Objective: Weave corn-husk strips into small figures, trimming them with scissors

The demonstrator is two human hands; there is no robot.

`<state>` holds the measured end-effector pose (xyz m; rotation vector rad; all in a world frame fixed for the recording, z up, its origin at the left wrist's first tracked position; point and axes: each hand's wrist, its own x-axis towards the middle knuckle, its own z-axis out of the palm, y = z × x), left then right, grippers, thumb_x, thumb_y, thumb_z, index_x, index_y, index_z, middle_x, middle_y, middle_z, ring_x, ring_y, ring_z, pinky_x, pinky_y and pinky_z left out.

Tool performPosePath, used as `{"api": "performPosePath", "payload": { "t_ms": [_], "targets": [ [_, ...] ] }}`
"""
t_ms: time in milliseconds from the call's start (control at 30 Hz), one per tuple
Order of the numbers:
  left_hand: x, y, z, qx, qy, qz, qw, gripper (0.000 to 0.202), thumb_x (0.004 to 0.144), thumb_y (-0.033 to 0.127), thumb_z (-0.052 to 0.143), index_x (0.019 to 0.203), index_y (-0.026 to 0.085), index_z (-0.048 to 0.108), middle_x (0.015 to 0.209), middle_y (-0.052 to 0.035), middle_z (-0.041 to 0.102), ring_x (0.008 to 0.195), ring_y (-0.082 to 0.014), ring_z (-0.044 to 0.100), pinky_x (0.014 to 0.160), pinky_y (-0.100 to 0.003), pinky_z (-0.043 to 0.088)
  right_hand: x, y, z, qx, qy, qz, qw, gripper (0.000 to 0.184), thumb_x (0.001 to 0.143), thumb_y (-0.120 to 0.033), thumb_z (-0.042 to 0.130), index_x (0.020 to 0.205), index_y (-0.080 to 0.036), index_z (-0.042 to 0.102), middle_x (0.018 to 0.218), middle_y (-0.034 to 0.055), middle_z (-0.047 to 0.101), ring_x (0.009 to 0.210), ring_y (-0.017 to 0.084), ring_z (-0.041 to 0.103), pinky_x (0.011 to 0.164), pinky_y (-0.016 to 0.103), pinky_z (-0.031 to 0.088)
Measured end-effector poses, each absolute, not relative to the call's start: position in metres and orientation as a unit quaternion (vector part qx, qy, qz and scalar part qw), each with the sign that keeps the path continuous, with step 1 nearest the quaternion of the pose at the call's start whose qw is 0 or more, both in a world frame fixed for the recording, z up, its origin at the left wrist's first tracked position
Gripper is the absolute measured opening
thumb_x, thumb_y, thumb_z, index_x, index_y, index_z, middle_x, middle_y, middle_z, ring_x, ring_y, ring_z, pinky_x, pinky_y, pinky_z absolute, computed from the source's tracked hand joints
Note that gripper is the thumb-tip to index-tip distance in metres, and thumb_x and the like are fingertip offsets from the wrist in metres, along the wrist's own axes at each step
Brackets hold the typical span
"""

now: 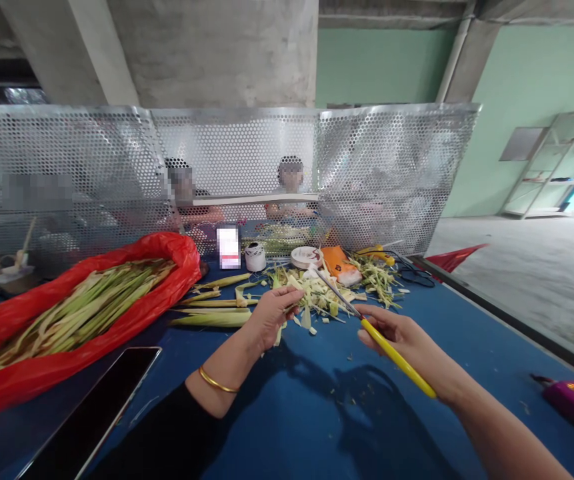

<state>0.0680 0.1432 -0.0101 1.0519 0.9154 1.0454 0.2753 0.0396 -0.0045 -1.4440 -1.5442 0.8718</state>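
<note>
My left hand [271, 317] is closed in a pinch over the middle of the table, a pale green strip of corn husk [279, 333] showing just below its fingers. Yellow-handled scissors [391, 353] are in my right hand [399, 337], their thin metal blades pointing up and left towards the left hand. Beyond both hands lies a loose heap of cut husk scraps [324, 297]. Longer husk pieces [217, 319] lie to the left of my left hand.
A red plastic bag [181, 250] full of long husks stands left, with a dark phone [101, 400] before it. Behind are a lit phone [229, 247], a thread spool [255, 257], a tape roll [307, 257] and an orange packet [337, 263]. A perforated metal screen [237, 147] separates people opposite.
</note>
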Motion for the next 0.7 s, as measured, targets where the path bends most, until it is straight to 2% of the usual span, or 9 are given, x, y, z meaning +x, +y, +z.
{"api": "performPosePath", "payload": {
  "t_ms": [167, 400, 700],
  "targets": [
    [0.066, 0.145, -0.012, 0.498, 0.378, 0.439, 0.645, 0.029, 0.050, 0.036, 0.084, 0.062, 0.013, 0.070, 0.058, -0.0003, 0.057, 0.051, -0.0074, 0.046, 0.049, -0.022, 0.032, 0.275, 0.038, 0.000, -0.574, -0.603, 0.417, 0.365, 0.062, 0.070, -0.051, 0.071, 0.119, -0.014, 0.065, 0.062, -0.0036, 0.047, 0.055, 0.011, 0.039, 0.047, 0.021, 0.033],
    [0.065, 0.149, -0.020, 0.537, 0.369, 0.410, 0.638, 0.021, 0.057, 0.035, 0.078, 0.062, 0.015, 0.073, 0.060, -0.0045, 0.063, 0.048, -0.0085, 0.044, 0.046, -0.022, 0.029, 0.270, 0.037, 0.003, -0.561, -0.609, 0.440, 0.347, 0.063, 0.064, -0.056, 0.073, 0.113, -0.015, 0.070, 0.060, -0.0051, 0.042, 0.054, 0.010, 0.035, 0.048, 0.022, 0.030],
    [0.066, 0.150, -0.028, 0.554, 0.371, 0.393, 0.634, 0.020, 0.057, 0.034, 0.078, 0.064, 0.016, 0.075, 0.066, -0.0065, 0.068, 0.052, -0.0114, 0.050, 0.047, -0.022, 0.032, 0.265, 0.035, 0.005, -0.571, -0.569, 0.477, 0.351, 0.061, 0.060, -0.052, 0.077, 0.107, -0.014, 0.072, 0.057, -0.0045, 0.048, 0.046, 0.006, 0.033, 0.040, 0.018, 0.027]
  ]
}}
